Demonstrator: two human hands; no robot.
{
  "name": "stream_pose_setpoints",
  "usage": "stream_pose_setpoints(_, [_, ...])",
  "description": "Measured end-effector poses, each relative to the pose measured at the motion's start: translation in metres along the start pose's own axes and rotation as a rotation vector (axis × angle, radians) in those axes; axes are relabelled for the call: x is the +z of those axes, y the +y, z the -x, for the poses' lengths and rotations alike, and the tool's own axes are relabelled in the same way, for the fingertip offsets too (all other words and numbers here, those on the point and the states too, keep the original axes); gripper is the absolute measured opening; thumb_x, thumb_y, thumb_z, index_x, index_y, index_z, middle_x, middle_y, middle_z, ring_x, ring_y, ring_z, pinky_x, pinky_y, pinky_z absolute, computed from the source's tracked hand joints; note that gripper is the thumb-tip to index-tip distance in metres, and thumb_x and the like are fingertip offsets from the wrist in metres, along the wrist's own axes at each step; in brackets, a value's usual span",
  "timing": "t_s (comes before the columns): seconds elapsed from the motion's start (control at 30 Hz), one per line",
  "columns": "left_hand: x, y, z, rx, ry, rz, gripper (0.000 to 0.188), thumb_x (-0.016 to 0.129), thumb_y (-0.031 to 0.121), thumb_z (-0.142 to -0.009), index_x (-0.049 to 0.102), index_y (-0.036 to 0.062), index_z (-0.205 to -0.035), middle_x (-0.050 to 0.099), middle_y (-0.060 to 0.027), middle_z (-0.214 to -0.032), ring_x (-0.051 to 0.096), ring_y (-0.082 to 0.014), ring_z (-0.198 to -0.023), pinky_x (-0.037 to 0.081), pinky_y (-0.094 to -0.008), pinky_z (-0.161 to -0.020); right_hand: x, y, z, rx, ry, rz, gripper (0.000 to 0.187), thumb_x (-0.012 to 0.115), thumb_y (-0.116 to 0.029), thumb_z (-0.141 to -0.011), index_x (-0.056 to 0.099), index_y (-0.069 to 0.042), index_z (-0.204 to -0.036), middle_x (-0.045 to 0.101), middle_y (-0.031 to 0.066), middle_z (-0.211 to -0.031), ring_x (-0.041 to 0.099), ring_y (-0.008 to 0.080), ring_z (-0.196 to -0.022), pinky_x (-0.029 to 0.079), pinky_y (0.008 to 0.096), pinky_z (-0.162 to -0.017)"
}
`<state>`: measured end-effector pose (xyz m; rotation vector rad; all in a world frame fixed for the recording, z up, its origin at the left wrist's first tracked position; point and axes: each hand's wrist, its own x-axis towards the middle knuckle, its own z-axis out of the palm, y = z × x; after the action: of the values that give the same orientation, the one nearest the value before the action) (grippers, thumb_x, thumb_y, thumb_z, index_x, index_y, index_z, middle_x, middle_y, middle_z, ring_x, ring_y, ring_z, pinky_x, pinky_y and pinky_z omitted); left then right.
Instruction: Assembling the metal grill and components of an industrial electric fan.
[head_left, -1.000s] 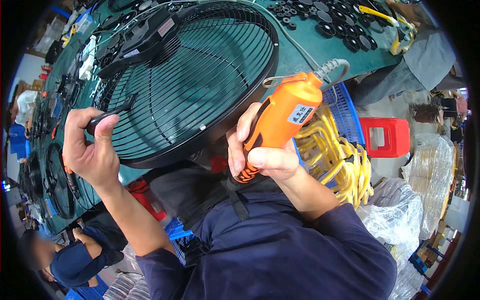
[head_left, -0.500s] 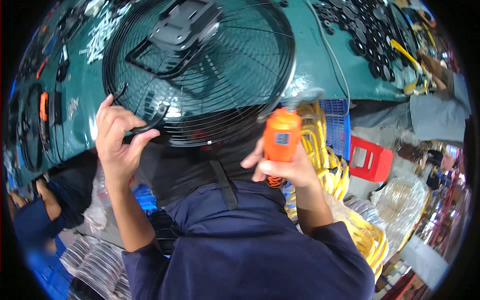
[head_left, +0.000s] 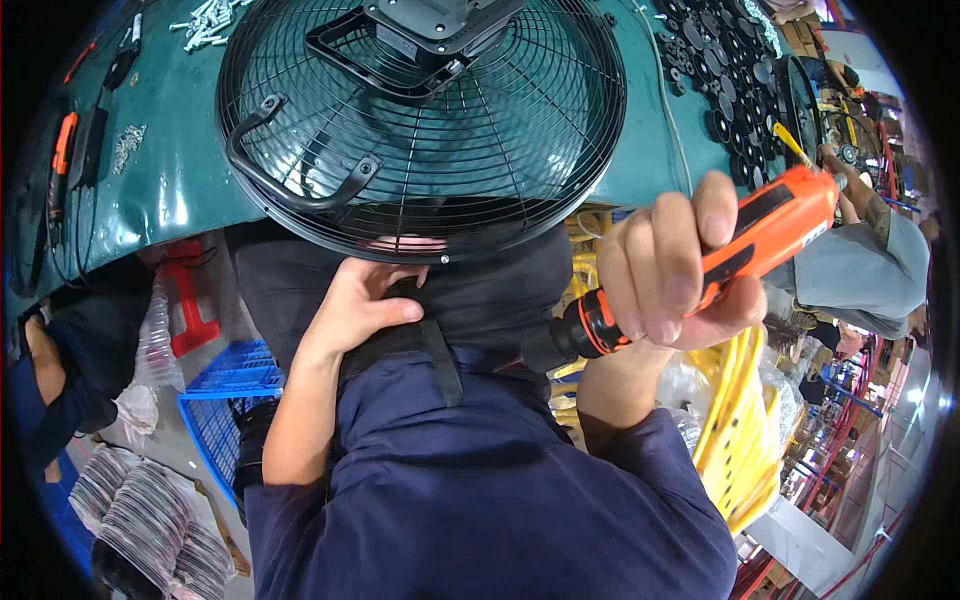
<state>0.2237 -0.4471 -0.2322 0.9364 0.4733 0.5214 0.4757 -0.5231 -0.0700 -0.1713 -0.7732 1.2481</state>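
A black round wire fan guard (head_left: 520,150) overhangs the near edge of the green table. A black curved handle (head_left: 270,190) is seated on its left side, a screw head showing at each end. A black bracket and housing (head_left: 440,30) sit at its middle. My left hand (head_left: 370,305) reaches beneath the guard's near rim, fingers stretched out and partly seen through the wires, thumb apart. Closed in my right hand (head_left: 670,270) is an orange and black power screwdriver (head_left: 770,220), held right of the guard and tilted, its black end toward my body.
Loose screws (head_left: 210,22) and many black round parts (head_left: 725,90) lie on the green table (head_left: 180,170). An orange-handled tool (head_left: 62,150) is at left. Below stand a blue crate (head_left: 225,390), a red stand (head_left: 190,310) and yellow parts (head_left: 740,430). Other people are at both sides.
My left hand has left the handle, which now lies on the guard, and moved right beneath the rim. My right hand has raised the screwdriver rightward and tipped it over.
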Motion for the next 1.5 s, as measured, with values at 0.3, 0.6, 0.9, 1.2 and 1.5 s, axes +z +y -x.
stream_pose_setpoints(0.3, [0.022, 0.023, -0.029, 0.211, -0.08, 0.267, 0.043, 0.079, -0.001, -0.076, 0.067, -0.0087, -0.117, 0.069, -0.0223, -0.117, 0.067, -0.0257, -0.107, 0.052, -0.0318, -0.089, 0.039, 0.008, -0.047, -0.059, -0.075, 0.078, 0.041, 0.061, -0.023, -0.097, 0.046, 0.003, -0.123, 0.059, 0.0129, -0.095, 0.059, 0.0157, -0.065, 0.049, 0.0309, -0.057])
stream_pose_setpoints(0.6, [0.047, 0.088, -0.027, 0.45, 0.034, 0.222, 0.039, 0.079, -0.003, -0.072, 0.068, -0.0123, -0.109, 0.073, -0.023, -0.102, 0.071, -0.0293, -0.095, 0.055, -0.0402, -0.09, 0.074, -0.032, -0.09, -0.025, -0.167, 0.536, 0.044, 0.057, -0.027, -0.098, 0.046, 0.006, -0.126, 0.057, 0.0098, -0.103, 0.055, 0.0145, -0.075, 0.047, 0.0332, -0.069])
stream_pose_setpoints(0.9, [0.044, 0.082, -0.026, 0.39, 0.035, 0.311, 0.036, 0.083, -0.003, -0.071, 0.072, -0.0079, -0.105, 0.073, -0.0177, -0.103, 0.069, -0.0234, -0.094, 0.054, -0.0363, -0.088, 0.071, -0.015, -0.116, 0.115, -0.241, 0.632, 0.047, 0.05, -0.029, -0.1, 0.044, 0.007, -0.13, 0.056, 0.0094, -0.106, 0.055, 0.0157, -0.078, 0.046, 0.0359, -0.072])
stream_pose_setpoints(1.2, [0.041, 0.085, -0.029, 0.389, -0.048, 0.247, 0.033, 0.077, -0.01, -0.07, 0.071, -0.01, -0.103, 0.073, -0.0209, -0.103, 0.071, -0.0262, -0.095, 0.055, -0.0369, -0.089, 0.072, -0.004, -0.109, 0.039, -0.148, 0.617, 0.049, 0.049, -0.028, -0.099, 0.044, 0.008, -0.132, 0.057, 0.0111, -0.102, 0.055, 0.0183, -0.075, 0.049, 0.0399, -0.072])
stream_pose_setpoints(1.5, [0.041, 0.082, -0.027, 0.41, -0.021, 0.354, 0.034, 0.077, -0.013, -0.07, 0.071, -0.0093, -0.103, 0.074, -0.0191, -0.102, 0.071, -0.0264, -0.096, 0.055, -0.0375, -0.089, 0.077, -0.004, -0.107, 0.036, -0.051, 0.589, 0.043, 0.052, -0.028, -0.098, 0.047, 0.006, -0.123, 0.056, 0.0106, -0.097, 0.058, 0.0192, -0.075, 0.049, 0.0404, -0.071])
